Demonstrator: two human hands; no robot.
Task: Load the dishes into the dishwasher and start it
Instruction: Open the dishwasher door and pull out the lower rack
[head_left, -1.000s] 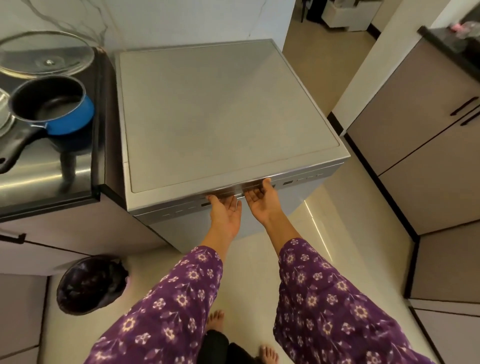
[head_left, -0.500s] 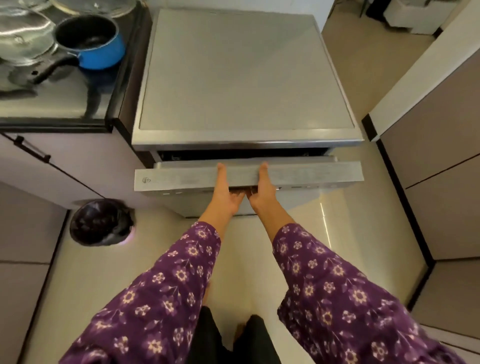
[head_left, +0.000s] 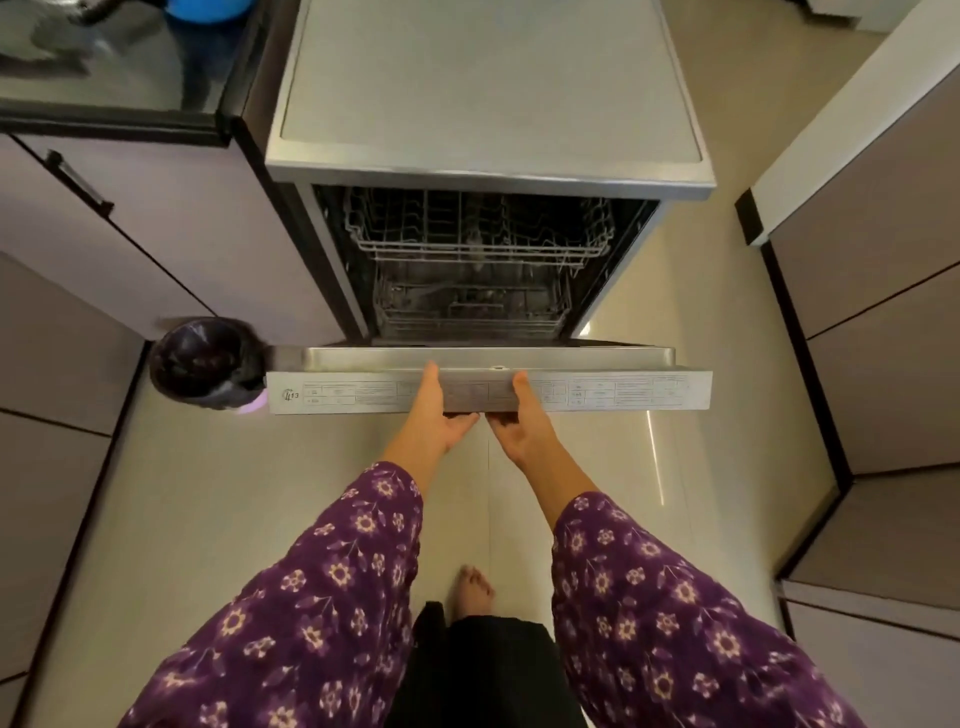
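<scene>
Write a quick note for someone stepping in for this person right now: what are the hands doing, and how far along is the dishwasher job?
The left hand and right hand both grip the front edge of the dishwasher door, thumbs on top.
Door is swung down; upper rack and lower rack show, no dishes plainly in them.
Done: door opened. Left: load dishes, close, start.

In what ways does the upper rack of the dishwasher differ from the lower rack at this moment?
The upper rack sits high, just under the top of the dishwasher; the lower rack sits low, just behind the open door. The upper rack looks wider in this view, the lower rack narrower. Both are grey wire, pushed fully in, with no dishes that I can see.
</scene>
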